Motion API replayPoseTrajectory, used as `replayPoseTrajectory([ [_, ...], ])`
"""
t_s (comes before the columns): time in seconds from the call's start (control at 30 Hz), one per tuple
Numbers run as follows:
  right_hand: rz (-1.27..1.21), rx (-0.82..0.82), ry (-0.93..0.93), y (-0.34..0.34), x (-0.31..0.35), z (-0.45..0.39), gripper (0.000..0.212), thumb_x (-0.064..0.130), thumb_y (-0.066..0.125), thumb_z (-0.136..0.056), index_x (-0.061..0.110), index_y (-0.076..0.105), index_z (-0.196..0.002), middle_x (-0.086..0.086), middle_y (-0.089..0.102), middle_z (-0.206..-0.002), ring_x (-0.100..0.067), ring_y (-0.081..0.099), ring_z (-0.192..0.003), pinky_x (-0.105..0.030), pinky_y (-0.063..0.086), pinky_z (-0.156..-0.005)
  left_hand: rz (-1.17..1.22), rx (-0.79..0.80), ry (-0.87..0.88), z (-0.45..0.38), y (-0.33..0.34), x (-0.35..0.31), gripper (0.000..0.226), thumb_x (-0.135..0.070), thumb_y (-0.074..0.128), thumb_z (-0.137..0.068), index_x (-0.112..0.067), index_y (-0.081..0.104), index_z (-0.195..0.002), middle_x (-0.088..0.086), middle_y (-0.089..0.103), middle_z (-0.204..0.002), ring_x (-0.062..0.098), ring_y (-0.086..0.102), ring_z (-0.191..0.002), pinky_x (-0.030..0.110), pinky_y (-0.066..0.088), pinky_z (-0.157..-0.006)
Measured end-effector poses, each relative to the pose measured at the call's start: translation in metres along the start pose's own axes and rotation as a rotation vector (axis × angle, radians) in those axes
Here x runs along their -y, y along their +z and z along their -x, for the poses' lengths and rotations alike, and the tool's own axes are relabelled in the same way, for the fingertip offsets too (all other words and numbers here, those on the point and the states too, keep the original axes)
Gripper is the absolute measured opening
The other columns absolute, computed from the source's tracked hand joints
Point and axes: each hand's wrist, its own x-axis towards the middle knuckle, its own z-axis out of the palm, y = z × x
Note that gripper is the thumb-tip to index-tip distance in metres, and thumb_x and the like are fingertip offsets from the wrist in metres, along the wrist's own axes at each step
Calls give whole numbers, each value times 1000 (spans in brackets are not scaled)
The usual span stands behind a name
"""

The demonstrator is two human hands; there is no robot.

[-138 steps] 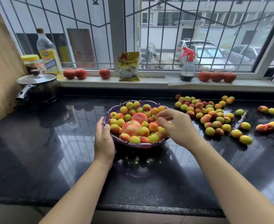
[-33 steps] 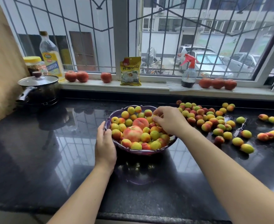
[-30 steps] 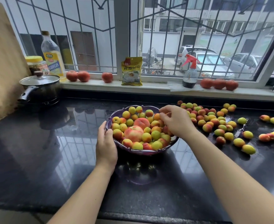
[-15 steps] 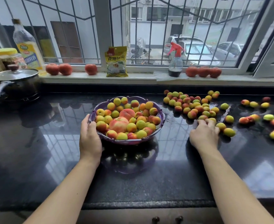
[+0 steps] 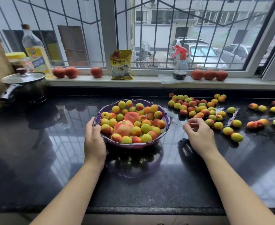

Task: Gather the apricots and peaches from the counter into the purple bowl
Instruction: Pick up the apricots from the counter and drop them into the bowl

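1. filling up: the purple bowl (image 5: 165,127) on the tabletop (image 5: 52,159) is heaped with fruit.
2. many apricots (image 5: 198,109) still lie beside it.
3. left hand (image 5: 94,140) holds the bowl's rim; right hand (image 5: 198,133) pinches small fruit.

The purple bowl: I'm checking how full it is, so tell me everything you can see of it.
The purple bowl looks like translucent plastic, round, with a scalloped rim. It stands upright on the glossy black counter, which mirrors it, left of the loose fruit. It is heaped above the rim with small yellow-red apricots around two bigger peaches. The left hand holds its left rim, thumb over the edge; the right hand is off it.
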Motion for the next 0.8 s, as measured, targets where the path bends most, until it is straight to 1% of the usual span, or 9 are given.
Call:
replayPoseTrajectory([
  [0.1, -72, -76, -97, -1, 16, 8, 24, 30, 66, -96, 12, 67, -112, -1, 69, -98, -13, 62, -87, -3, 38, -62, 25, 2, -26, -4, -1, 2, 51, -43, 47, -95, -36, 53, -145, -5, 68, -133, 20, 67, -124, 53, 57, -107],
  [0.17, -129, -79, -205, -3, 29, 9, 23, 29, 67, -96, 13, 67, -112, 3, 68, -97, -6, 62, -85, -1, 43, -66, 20, 11, -30, -2, -2, 1, 46, -41, 47, -95, -37, 52, -141, -3, 67, -131, 21, 67, -123, 53, 59, -105],
  [0.27, -138, 107, -337, 0, 63, 1, 18, 27, 69, -94, 20, 66, -110, 12, 67, -97, -1, 63, -93, -9, 48, -74, 29, 22, -37, -3, -2, 1, 46, -37, 49, -92, -36, 51, -138, 1, 64, -131, 24, 67, -122, 54, 60, -102],
  [0.37, -52, 342, -374, 16, 102, -3, 19, 31, 70, -93, 23, 65, -110, 10, 69, -98, -4, 65, -92, -19, 54, -75, 23, 35, -22, -4, -2, 2, 41, -30, 47, -101, -33, 48, -142, -1, 62, -130, 24, 66, -121, 50, 62, -99],
  [0.43, 4, 409, -398, 29, 118, -3, 23, 34, 68, -94, 23, 65, -113, 8, 69, -100, -7, 65, -92, -25, 56, -77, 12, 37, -19, -3, -2, 1, 40, -31, 46, -103, -33, 47, -143, -2, 61, -130, 23, 66, -121, 49, 62, -99],
  [0.53, 150, 491, -429, 45, 120, -2, 24, 37, 63, -96, 23, 66, -117, 8, 68, -106, -12, 63, -97, -30, 56, -81, 16, 44, -40, -2, -4, -2, 49, -38, 48, -92, -35, 49, -141, 0, 62, -131, 24, 66, -121, 54, 60, -102],
  [0.6, 99, 324, -441, 43, 109, -4, 19, 31, 61, -97, 20, 71, -110, 6, 69, -102, -13, 62, -95, -31, 53, -81, 15, 49, -54, -1, -4, -4, 52, -39, 48, -90, -35, 49, -141, 1, 63, -132, 24, 66, -120, 56, 60, -103],
  [0.7, -47, -1, -316, 24, 81, -14, 16, 20, 59, -97, 14, 73, -94, 1, 70, -88, -15, 62, -84, -26, 47, -69, -14, 43, -46, -2, -4, -3, 51, -44, 47, -90, -38, 47, -141, 0, 62, -133, 23, 65, -122, 56, 58, -104],
  [0.8, 84, -82, -206, 15, 37, -26, 15, 14, 59, -94, 10, 72, -90, -8, 69, -92, -22, 58, -86, -30, 42, -73, -75, 49, -7, -3, -2, 2, 57, -52, 46, -90, -44, 43, -146, -4, 59, -142, 22, 61, -129, 55, 54, -110],
])
